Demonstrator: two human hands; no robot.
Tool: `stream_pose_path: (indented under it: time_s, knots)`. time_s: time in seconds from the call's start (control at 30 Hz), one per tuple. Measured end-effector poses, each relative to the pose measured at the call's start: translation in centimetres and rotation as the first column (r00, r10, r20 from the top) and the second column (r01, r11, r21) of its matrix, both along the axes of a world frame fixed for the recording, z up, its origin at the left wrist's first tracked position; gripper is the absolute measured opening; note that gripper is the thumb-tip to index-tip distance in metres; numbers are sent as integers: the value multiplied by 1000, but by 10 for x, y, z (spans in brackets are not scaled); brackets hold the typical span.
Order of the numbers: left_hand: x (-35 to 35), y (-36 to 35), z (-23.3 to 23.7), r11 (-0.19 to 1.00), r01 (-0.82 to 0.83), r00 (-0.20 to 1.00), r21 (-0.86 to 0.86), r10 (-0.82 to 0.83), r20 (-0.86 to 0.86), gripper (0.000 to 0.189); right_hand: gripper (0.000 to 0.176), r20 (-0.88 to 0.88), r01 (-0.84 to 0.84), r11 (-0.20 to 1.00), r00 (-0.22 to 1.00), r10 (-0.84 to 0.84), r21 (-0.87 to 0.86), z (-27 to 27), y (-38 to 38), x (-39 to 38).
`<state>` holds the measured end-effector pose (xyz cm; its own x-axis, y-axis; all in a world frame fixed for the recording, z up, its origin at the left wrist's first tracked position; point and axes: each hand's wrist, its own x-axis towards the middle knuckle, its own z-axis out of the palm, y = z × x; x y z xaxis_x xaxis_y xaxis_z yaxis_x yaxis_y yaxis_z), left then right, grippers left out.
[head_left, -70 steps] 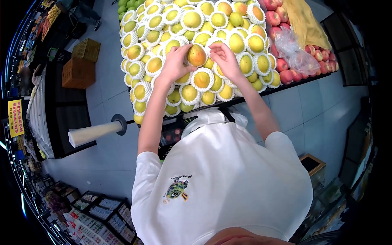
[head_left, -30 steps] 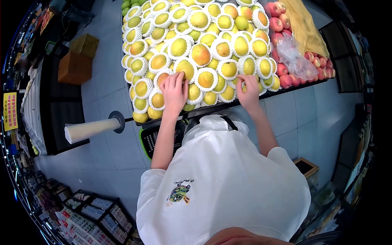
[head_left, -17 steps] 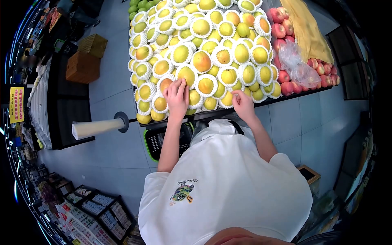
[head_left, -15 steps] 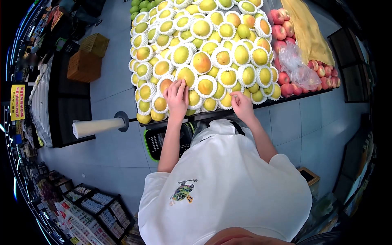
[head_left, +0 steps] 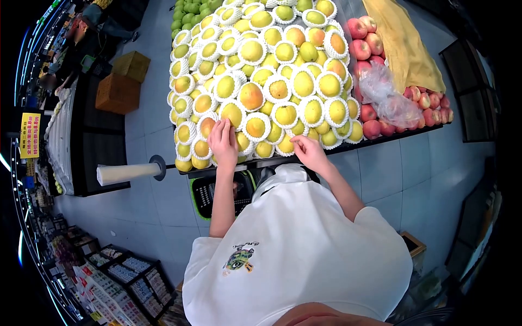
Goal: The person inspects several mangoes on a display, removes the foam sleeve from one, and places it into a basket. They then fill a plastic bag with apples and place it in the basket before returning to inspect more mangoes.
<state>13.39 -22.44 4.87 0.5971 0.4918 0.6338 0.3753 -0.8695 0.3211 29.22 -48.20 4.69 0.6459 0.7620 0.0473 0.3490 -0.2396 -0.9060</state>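
My left hand [head_left: 222, 143] lies on the near left part of a pile of yellow fruit, its fingers stretched forward. Its fingertips touch the lower edge of a yellow fruit [head_left: 232, 113] in a white foam net. An orange-tinted fruit [head_left: 207, 128] is just left of them. My right hand [head_left: 310, 152] is over the pile's front edge, fingers curled in and thumb and forefinger close together; whatever is between them is too small to make out. Beside those fingertips sits another netted yellow fruit [head_left: 285, 144].
Red apples [head_left: 371, 129], a clear plastic bag [head_left: 394, 107] and a yellow cloth [head_left: 405, 46] are on the right. Green fruit [head_left: 190, 8] is at the far left. A black basket with a green rim [head_left: 192, 198] stands below the display, near a plastic roll [head_left: 128, 173].
The view has shifted slightly, so fruit and hands appear a little further left and lower. Both hands keep about the same place and pose over the pile.
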Motion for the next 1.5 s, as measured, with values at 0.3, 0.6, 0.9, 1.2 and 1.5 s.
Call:
stream_pose_path:
  time_s: [0.3, 0.6, 0.9, 1.2, 1.5]
  knots:
    - [4, -6, 5, 999, -36, 999, -1, 36, -3, 39, 14, -39, -74, 996, 996, 76, 59, 1, -8, 16]
    - [4, -12, 4, 992, -67, 998, -107, 65, -27, 39, 10, -70, -225, 958, 968, 240, 177, 7, 8, 20]
    - [2, -19, 8, 979, -80, 996, -186, 72, -49, 58, 51, 448, -72, 959, 892, -61, 274, 96, 188, 138]
    - [-2, -13, -1, 988, -60, 998, -145, 61, 3, 53, 91, 712, 95, 936, 677, 188, -338, 70, 274, 170]
    - [-10, 0, -2, 976, 36, 999, -213, -27, 46, 54, 81, 644, 248, 968, 745, -174, -25, 84, 262, 155]
